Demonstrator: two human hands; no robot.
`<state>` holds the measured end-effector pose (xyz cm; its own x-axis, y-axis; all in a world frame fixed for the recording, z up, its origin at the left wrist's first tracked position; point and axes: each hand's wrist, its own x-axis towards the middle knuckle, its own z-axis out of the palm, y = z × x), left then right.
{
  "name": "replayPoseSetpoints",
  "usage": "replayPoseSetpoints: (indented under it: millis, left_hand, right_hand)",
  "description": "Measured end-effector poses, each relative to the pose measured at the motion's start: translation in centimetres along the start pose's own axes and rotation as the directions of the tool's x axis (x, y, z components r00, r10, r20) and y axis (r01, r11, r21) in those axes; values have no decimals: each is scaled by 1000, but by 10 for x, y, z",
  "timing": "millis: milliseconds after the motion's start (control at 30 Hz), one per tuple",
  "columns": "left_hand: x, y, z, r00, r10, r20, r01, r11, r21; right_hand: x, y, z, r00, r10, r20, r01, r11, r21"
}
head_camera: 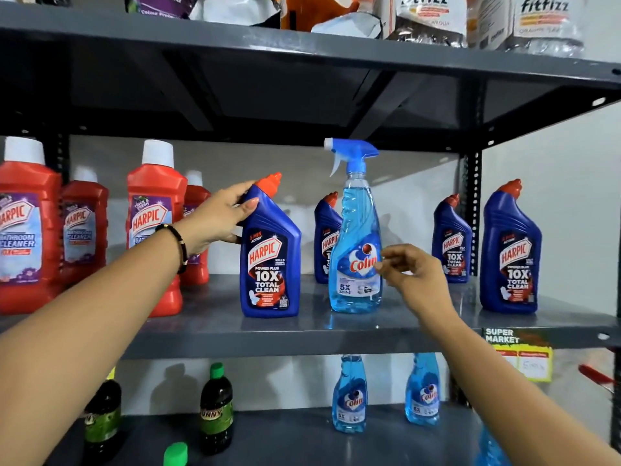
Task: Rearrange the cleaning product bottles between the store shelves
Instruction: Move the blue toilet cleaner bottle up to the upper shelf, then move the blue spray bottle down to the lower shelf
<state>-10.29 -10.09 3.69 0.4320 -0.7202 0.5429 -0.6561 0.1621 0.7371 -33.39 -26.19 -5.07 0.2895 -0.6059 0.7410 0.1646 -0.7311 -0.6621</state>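
Note:
On the middle shelf (302, 338) a dark blue Harpic toilet cleaner bottle (270, 257) with an orange-red cap stands upright, and my left hand (220, 216) grips its neck and shoulder. To its right stands a light blue Colin spray bottle (356, 237) with a blue trigger. My right hand (415, 274) hovers just right of the spray bottle at label height, fingers loosely curled and apart, holding nothing. Three more blue Harpic bottles (510, 250) stand further back and to the right.
Several red Harpic bathroom cleaner bottles (154, 223) fill the shelf's left side. The lower shelf holds two Colin spray bottles (349, 395) and dark green-capped bottles (216, 412). Bags and packets (430, 18) sit on the top shelf. A yellow price tag (524, 361) hangs at the right.

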Motion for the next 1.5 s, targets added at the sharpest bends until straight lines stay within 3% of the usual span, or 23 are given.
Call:
replayPoseSetpoints:
  millis: [67, 100, 133, 167, 200, 233, 300, 333, 400, 567, 900, 1200, 1333, 1500]
  left_hand:
    - [-3, 5, 2, 980, 111, -164, -62, 959, 275]
    - [-8, 10, 9, 912, 294, -287, -156, 893, 422]
    - [-14, 16, 19, 776, 509, -374, -286, 811, 510]
    - [-20, 25, 33, 645, 638, -421, -410, 753, 514]
    - [-21, 31, 51, 609, 665, -431, -484, 743, 463]
    - [-21, 39, 69, 664, 626, -410, -505, 779, 371]
    - [-13, 47, 101, 882, 405, -241, -355, 908, 224]
    - [-7, 50, 113, 946, 295, -131, -264, 941, 211]
    - [6, 53, 129, 990, 143, -5, -140, 976, 167]
    - [32, 51, 139, 1000, 19, -2, -19, 983, -183]
    - [17, 59, 136, 996, 66, -67, -78, 977, -196]
    - [-89, 99, 136, 987, 159, -15, -160, 974, -159]
    - [-141, 74, 152, 995, 98, 4, -95, 972, -217]
    - [-184, 12, 181, 993, -45, 106, 76, 949, -307]
  right_hand:
    - [5, 14, -13, 998, 60, -25, -60, 998, -14]
    - [7, 22, -17, 993, 119, -2, -119, 993, 1]
    - [8, 29, -18, 982, 184, 44, -186, 982, 35]
    - [9, 34, -17, 963, 251, 97, -258, 964, 68]
    - [10, 38, -16, 942, 303, 145, -317, 945, 83]
    - [12, 40, -15, 926, 334, 178, -353, 931, 90]
    - [17, 39, -9, 907, 342, 244, -375, 922, 102]
    - [18, 37, -5, 898, 337, 283, -380, 918, 112]
    - [19, 36, 5, 879, 333, 341, -392, 912, 123]
    - [16, 36, 12, 882, 339, 328, -389, 916, 101]
    - [-6, 16, -1, 930, 276, 243, -298, 953, 60]
    - [-109, -26, -61, 921, 183, 342, -275, 931, 240]
    - [-156, 5, -65, 877, 248, 411, -366, 899, 240]
    - [-198, 63, -60, 786, 349, 510, -453, 887, 91]
